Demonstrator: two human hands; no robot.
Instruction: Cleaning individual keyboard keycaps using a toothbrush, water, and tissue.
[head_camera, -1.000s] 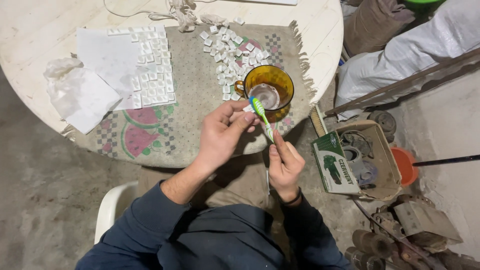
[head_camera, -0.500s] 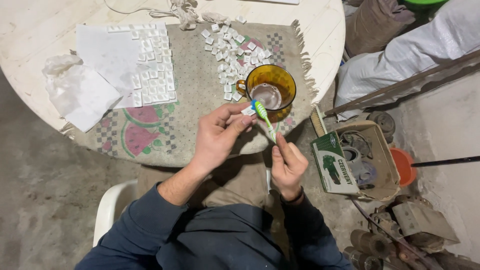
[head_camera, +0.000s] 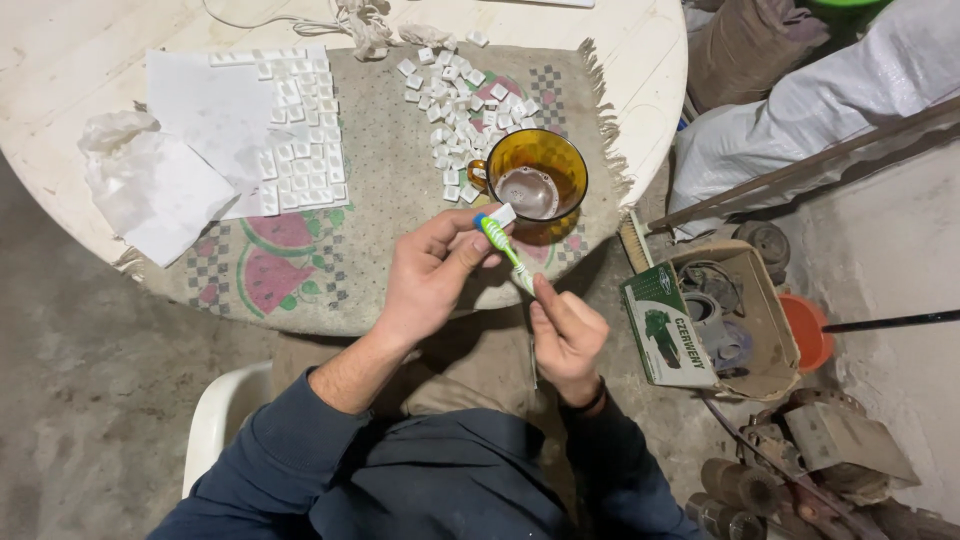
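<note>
My left hand pinches a small white tile at the fingertips; my right hand is clamped on the toothbrush handle. Since a second ago the bristles have climbed onto the tile, just before the amber cup; scrubbing looks under way

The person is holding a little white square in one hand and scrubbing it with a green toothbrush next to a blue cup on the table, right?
Almost. The cup is amber-yellow glass, not blue; the head view shows it. The rest holds: the left hand pinches a small white square, and the right hand holds a green toothbrush against it, next to the cup on the table.
</note>
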